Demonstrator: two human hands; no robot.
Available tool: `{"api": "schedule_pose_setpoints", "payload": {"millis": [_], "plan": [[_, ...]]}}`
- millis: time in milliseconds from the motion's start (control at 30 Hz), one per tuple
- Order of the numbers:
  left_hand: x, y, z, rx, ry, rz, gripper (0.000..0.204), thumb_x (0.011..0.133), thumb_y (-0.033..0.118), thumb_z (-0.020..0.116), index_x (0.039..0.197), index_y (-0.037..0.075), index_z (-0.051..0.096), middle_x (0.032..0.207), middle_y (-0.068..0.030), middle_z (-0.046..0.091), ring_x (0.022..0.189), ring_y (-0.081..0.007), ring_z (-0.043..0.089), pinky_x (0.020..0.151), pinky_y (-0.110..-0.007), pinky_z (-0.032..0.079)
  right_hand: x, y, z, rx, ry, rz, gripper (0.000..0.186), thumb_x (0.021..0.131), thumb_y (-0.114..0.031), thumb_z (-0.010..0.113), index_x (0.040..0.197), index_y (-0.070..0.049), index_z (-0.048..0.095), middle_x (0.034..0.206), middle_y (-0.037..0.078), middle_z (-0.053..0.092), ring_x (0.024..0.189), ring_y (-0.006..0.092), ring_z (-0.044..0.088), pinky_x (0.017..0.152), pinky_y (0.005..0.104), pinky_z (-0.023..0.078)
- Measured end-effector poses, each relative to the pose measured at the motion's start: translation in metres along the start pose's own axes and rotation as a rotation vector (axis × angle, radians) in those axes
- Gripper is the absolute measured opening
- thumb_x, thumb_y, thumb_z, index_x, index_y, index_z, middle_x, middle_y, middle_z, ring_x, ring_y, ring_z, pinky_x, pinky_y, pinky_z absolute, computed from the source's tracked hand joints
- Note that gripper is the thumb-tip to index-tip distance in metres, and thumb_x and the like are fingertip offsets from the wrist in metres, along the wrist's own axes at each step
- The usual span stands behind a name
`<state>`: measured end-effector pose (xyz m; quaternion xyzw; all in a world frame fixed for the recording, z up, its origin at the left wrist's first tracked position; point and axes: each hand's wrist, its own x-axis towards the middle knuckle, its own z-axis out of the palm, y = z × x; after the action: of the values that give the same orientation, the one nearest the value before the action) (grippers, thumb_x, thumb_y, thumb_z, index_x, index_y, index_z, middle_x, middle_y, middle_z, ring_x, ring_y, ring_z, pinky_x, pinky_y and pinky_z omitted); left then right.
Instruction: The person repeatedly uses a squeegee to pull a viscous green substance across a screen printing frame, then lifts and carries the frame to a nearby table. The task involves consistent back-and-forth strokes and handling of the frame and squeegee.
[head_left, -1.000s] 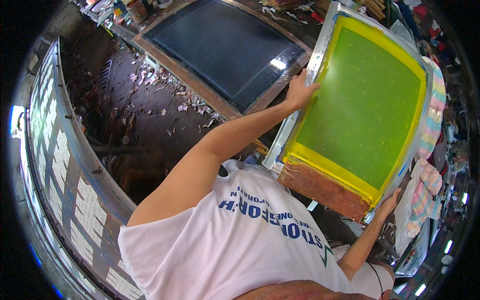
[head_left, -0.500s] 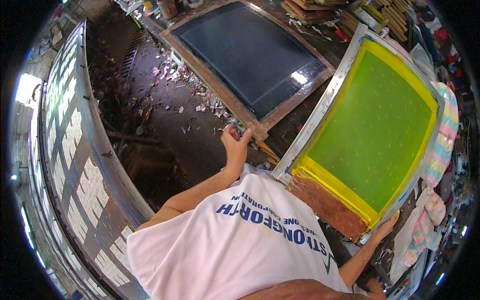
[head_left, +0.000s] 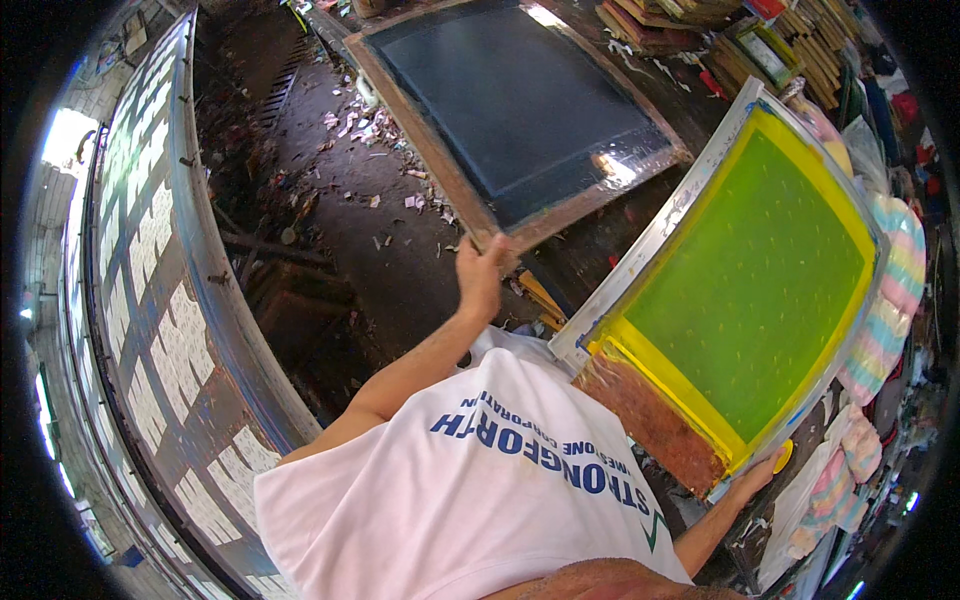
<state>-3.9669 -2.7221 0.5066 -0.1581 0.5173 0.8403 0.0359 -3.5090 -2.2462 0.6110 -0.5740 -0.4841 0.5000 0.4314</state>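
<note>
With my left hand point(head_left: 481, 278) I grip the near corner of a large wooden-framed screen point(head_left: 515, 110), its mesh dark and glossy. My thumb lies on top of the frame; the other fingers are partly hidden at its edge. At my right side my right hand point(head_left: 755, 477) holds the lower corner of a metal-framed printing screen point(head_left: 745, 270), green mesh with a yellow border, tilted against my body. Most of those fingers are hidden behind the frame. Reddish-brown residue point(head_left: 655, 425) covers the screen's lower end.
On the left runs a long printing table point(head_left: 160, 300) with white printed pieces in rows. Paper scraps point(head_left: 370, 125) litter the dark floor. Wooden frames point(head_left: 665, 25) are stacked at the back right. Pastel striped cloth point(head_left: 893, 300) hangs beside the green screen.
My left hand, loosely curled beside the dark screen's corner before, is now closed on that corner. The view has shifted slightly. My right hand still holds the green screen.
</note>
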Motion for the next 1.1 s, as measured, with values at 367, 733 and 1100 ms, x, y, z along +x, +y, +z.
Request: {"api": "schedule_pose_setpoints", "payload": {"millis": [367,733,1100], "plan": [[0.050,0.115,-0.131,0.108,-0.102,0.014,0.029,0.102,0.018,0.068,0.125,0.002,0.061,0.101,-0.0054,0.071,0.086,-0.0177,0.070,0.074,-0.035,0.059,0.003,0.007,-0.005,-0.063,0.066,-0.015,0.076,0.105,-0.055,0.058,0.149,0.006,0.051,0.151,0.016,0.055,0.132,0.0309,0.056,0.113,0.0422,0.044],[0.090,0.199,-0.239,0.110,-0.135,0.047,0.040,0.098,0.020,0.067,0.135,0.005,0.062,0.107,-0.0012,0.070,0.090,-0.0137,0.068,0.077,-0.030,0.056,-0.007,-0.005,0.001,-0.091,0.044,-0.004,0.080,0.104,-0.057,0.058,0.147,0.010,0.051,0.150,0.018,0.056,0.129,0.0321,0.057,0.110,0.0431,0.045],[0.125,0.226,-0.296,0.146,-0.259,0.003,0.057,0.094,0.020,0.064,0.146,-0.002,0.055,0.128,-0.0103,0.070,0.110,-0.0216,0.068,0.098,-0.033,0.051,0.004,0.007,-0.017,-0.119,0.086,-0.004,0.079,0.104,-0.056,0.058,0.148,0.009,0.052,0.151,0.019,0.055,0.131,0.0333,0.057,0.111,0.0437,0.046]]}}
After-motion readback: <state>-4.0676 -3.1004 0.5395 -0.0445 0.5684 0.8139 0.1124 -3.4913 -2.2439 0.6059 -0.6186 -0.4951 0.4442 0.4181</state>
